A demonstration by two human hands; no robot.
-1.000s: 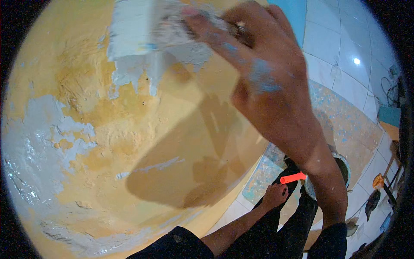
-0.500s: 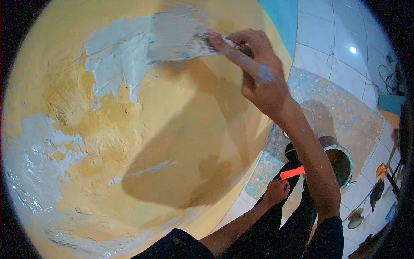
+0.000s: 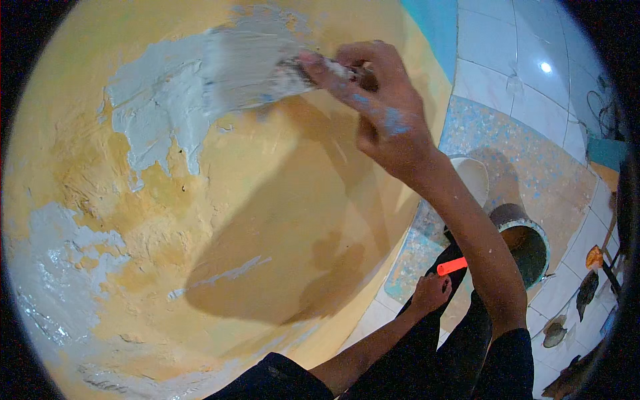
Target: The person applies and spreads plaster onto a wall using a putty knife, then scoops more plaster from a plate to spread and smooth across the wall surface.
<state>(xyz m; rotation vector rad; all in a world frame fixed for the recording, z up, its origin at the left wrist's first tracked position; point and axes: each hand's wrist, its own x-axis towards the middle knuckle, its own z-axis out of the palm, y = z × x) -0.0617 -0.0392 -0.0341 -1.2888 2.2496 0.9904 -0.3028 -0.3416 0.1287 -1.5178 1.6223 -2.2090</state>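
My right hand, smeared with blue on its back, is closed round the handle of a wide putty knife. Its broad grey blade lies against the yellow wall, on a patch of grey putty. Low at the centre, my left hand is curled beside my dark-clad leg; what its fingers hold, if anything, is hidden. Just above it an orange-red tube-shaped handle shows, its far end hidden behind my right forearm.
A bucket with a pale, crusted rim stands right of my forearm, near a whitish round container. Both rest on a paint-speckled board over white tiles. A second wet putty patch covers the wall's lower left.
The putty knife and my right hand have moved a little left across the wall, with the blade over the putty. My left hand has stayed nearly in place.
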